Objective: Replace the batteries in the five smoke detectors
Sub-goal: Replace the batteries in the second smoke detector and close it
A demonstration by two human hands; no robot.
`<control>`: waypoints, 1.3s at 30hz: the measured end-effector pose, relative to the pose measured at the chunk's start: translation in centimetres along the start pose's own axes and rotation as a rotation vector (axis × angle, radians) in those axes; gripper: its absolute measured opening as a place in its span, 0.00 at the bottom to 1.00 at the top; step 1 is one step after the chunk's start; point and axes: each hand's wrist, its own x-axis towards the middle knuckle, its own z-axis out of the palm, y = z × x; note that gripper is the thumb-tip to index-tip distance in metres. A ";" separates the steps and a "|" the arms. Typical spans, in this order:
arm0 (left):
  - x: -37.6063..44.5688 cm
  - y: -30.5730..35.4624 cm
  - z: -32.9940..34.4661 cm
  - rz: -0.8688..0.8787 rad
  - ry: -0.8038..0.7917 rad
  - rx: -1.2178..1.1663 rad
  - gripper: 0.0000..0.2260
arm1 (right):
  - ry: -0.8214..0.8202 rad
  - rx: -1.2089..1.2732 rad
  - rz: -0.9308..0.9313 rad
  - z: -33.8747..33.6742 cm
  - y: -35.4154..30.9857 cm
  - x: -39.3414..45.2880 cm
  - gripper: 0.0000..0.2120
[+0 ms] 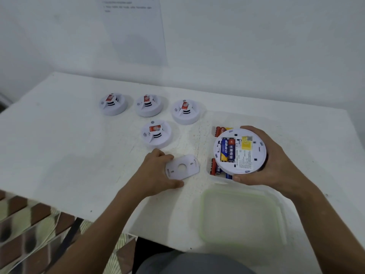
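A smoke detector (240,152) is held upside down in the right hand (264,161), whose fingers are curled round its rim, the thumb at the near edge; it is kept above the tabletop (69,145), over a clear container (217,176) in which loose batteries (214,167) are seen. In the detector's open compartment two batteries (227,150) are seated side by side, one blue and yellow, one red and blue, with a yellow sticker and a printed label beside them. The detached mounting plate (182,167) is lying flat on the tabletop and is gripped at its left edge by the left hand (156,171), fingers at the far edge and thumb at the near edge. Four more smoke detectors are set face up further back: three in a row (113,104), (149,105), (185,112) and one (156,134) just nearer, close to the left hand. A translucent lid with a green rim (242,216) is resting on the tabletop nearest the person.
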 end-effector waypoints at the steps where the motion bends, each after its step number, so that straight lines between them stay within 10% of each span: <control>1: -0.1 0.0 0.0 0.002 0.010 -0.005 0.37 | -0.012 -0.001 0.000 0.2 0.0 0.0 0.46; 9: -1.5 -0.8 0.1 0.053 0.111 0.057 0.23 | -0.101 -0.011 -0.008 1.8 -0.3 1.5 0.46; 16: -4.1 -1.4 -6.2 0.135 0.523 -0.175 0.25 | -0.146 -0.048 0.007 5.1 -1.3 3.9 0.48; 39: -1.6 -11.0 -15.7 0.402 0.235 -0.234 0.32 | -0.184 -0.103 -0.006 20.2 -6.2 13.5 0.46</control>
